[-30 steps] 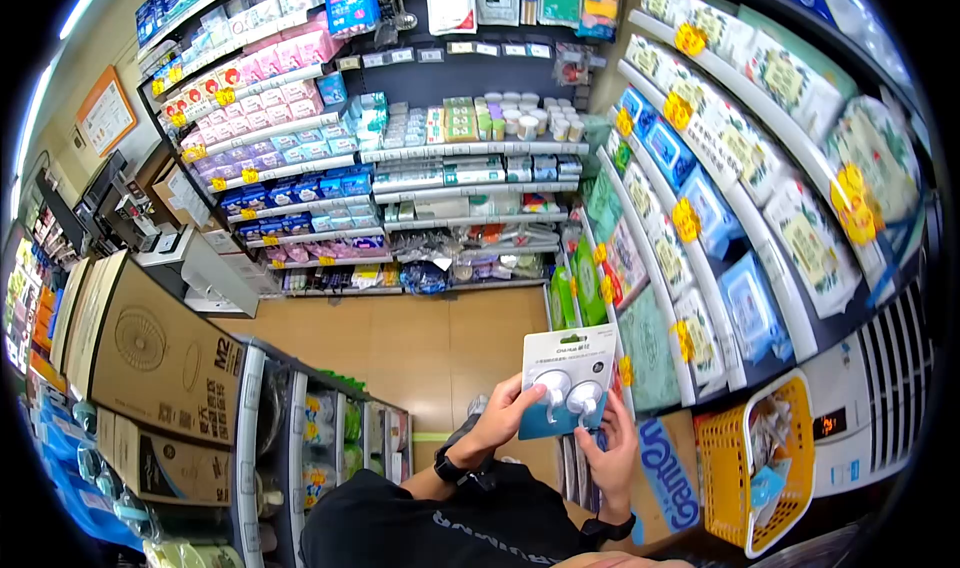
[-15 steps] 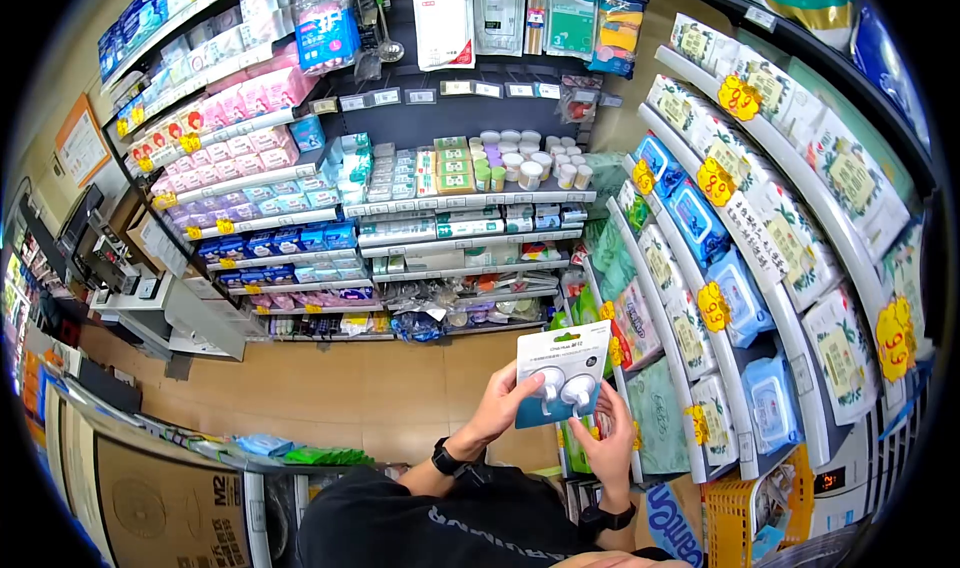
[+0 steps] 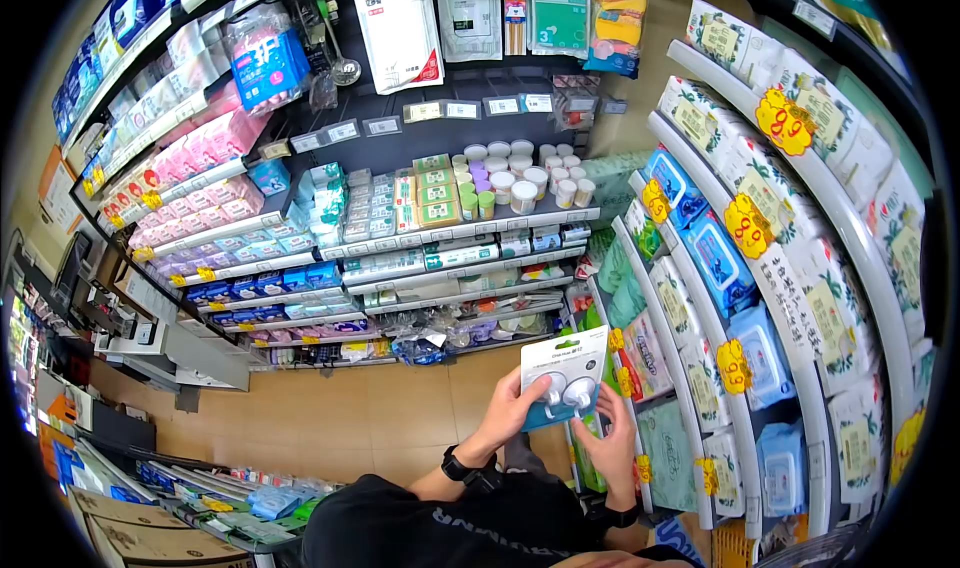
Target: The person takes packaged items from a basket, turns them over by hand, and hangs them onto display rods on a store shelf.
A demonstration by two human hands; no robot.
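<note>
A blister card of two white suction hooks is held upright in front of my body, its white and blue front facing up at me. My left hand grips the card's left edge, with the thumb over the front beside one hook. At the lower right edge, my right hand has its fingers closed on the card, with the thumb near the bottom. The fingers behind the card are hidden.
Straight ahead stands a shelf unit with white tubs and boxed goods. Curved shelves of tissue packs and blue wipes packs rise close on my right. Cardboard boxes lie at the lower left, beside the tiled floor.
My viewpoint has shifted toward the shelves, which look larger and slightly tilted. The orange basket at lower right has mostly left view. Both hands keep hold of the card.
</note>
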